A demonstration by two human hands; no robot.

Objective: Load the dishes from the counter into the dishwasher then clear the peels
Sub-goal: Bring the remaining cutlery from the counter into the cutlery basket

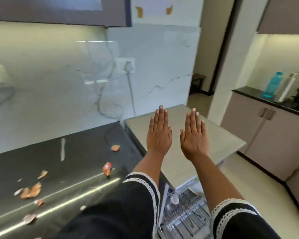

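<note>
My left hand (pixel 160 133) and my right hand (pixel 194 137) are held out flat side by side, backs up, fingers straight, holding nothing, above the beige top of the dishwasher (pixel 179 159). Below my forearms the dishwasher's wire rack (pixel 185 216) is pulled out, with a small pale round item in it. Several reddish-brown onion peels lie scattered on the dark counter (pixel 72 163): one peel (pixel 115 147) near the back, one (pixel 107 168) nearer, and a cluster (pixel 30 190) at the left. No dishes show on the counter.
A marble backsplash with a wall socket and plugged cord (pixel 126 65) rises behind the counter. At the right stands a cabinet with a dark top carrying a blue bottle (pixel 272 85) and a white bottle. Pale floor lies between it and the dishwasher.
</note>
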